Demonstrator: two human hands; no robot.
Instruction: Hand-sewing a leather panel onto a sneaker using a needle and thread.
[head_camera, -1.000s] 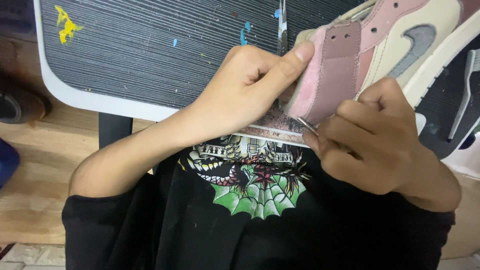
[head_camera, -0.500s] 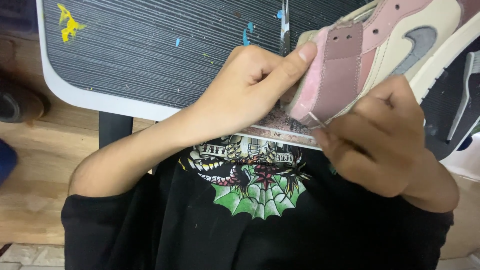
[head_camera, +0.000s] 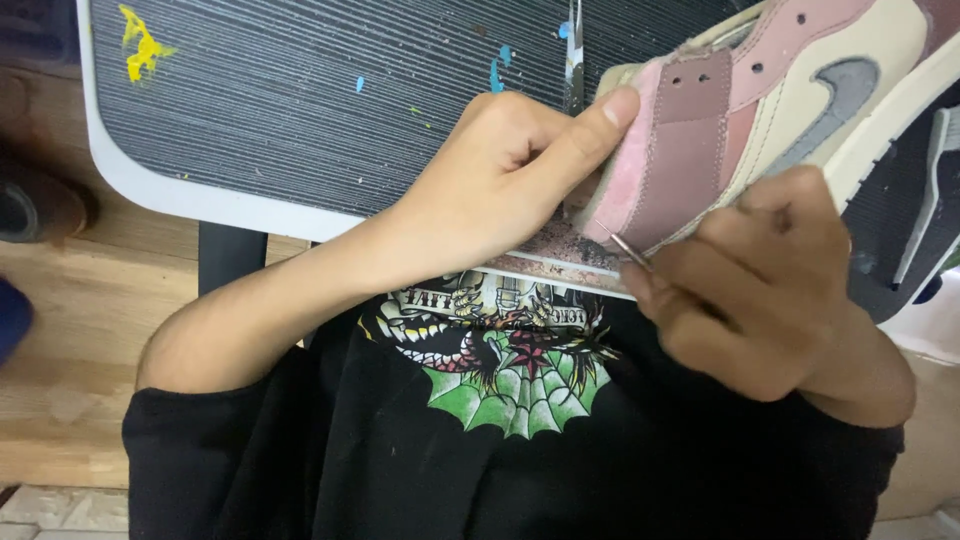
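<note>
Two hands: both were on one shoe, at the near edge of the bench.
Shoe: pink, brown and cream sneaker with a grey side mark, held tilted above the bench edge, heel end toward the person.
Left hand: grip was closed round the heel end, thumb pressed flat along the pink back panel, fingers curled under and hidden.
Right hand: grip was pinched shut on a thin metal tool; most of the tool was hidden in the fist.
Tool tip: it met the lower edge of the heel, at the seam between upper and sole; whether it had entered the seam could not be told.
Bench: dark ribbed mat with a pale rim, flecked with yellow and blue paint.
Scissors: lay on the mat just behind the left thumb, blades only partly visible.
Second shoe: dark, at the right edge, just beside the held one.
Shirt: black with a green web print, directly under both hands.
Floor: pale wood, left of the bench.
</note>
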